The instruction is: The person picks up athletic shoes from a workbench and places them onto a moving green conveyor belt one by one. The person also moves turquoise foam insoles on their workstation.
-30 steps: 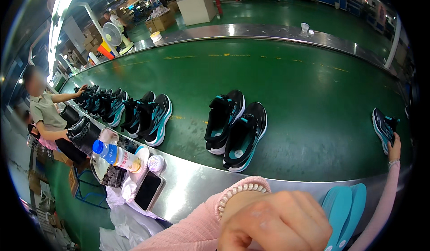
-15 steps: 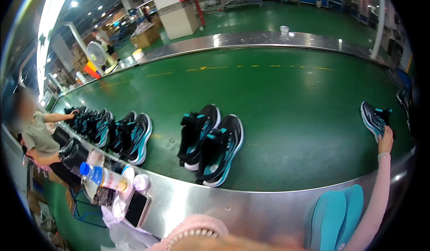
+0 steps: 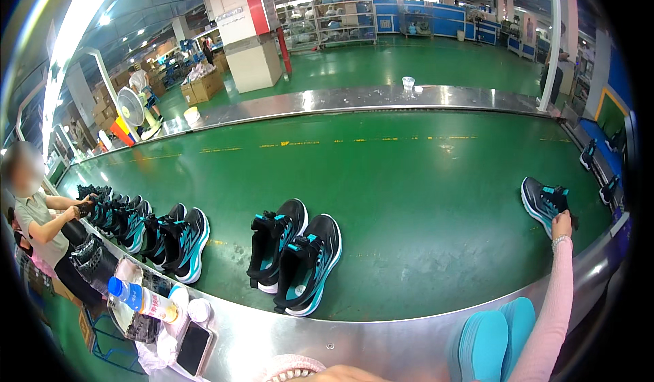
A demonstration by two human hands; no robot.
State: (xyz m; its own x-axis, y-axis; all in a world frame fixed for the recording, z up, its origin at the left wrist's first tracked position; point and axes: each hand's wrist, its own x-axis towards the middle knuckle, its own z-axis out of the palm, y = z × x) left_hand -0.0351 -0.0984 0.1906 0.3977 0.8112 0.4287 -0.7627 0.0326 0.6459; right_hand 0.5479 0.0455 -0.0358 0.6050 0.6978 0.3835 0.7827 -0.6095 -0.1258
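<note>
A factory hall with a green floor and a white pillar (image 3: 252, 65) is shown behind a long green-surfaced desk (image 3: 415, 205) bordered by a polished metal edge (image 3: 272, 338). At right, a single black shoe with turquoise accents and a white sole (image 3: 540, 201) is placed on the green surface, its toe directed toward the far side. Its heel end is gripped by the closed fingers of the right hand (image 3: 562, 227), above which a pale pink sleeve (image 3: 553, 293) is worn. The left hand (image 3: 351, 374) is cut off by the lower border; whether its fingers are open or closed cannot be told.

Near the centre, a matching pair of black-and-turquoise shoes (image 3: 317, 259) is set side by side, well apart from the gripped shoe. A row of similar shoes (image 3: 133, 222) is arranged at left, beside a co-worker in a light khaki shirt (image 3: 37, 212). On the metal edge, two piles of turquoise insoles (image 3: 482, 348) are laid near the right forearm; a dark-screened phone (image 3: 195, 348) and a blue-capped bottle (image 3: 153, 303) are positioned at lower left.
</note>
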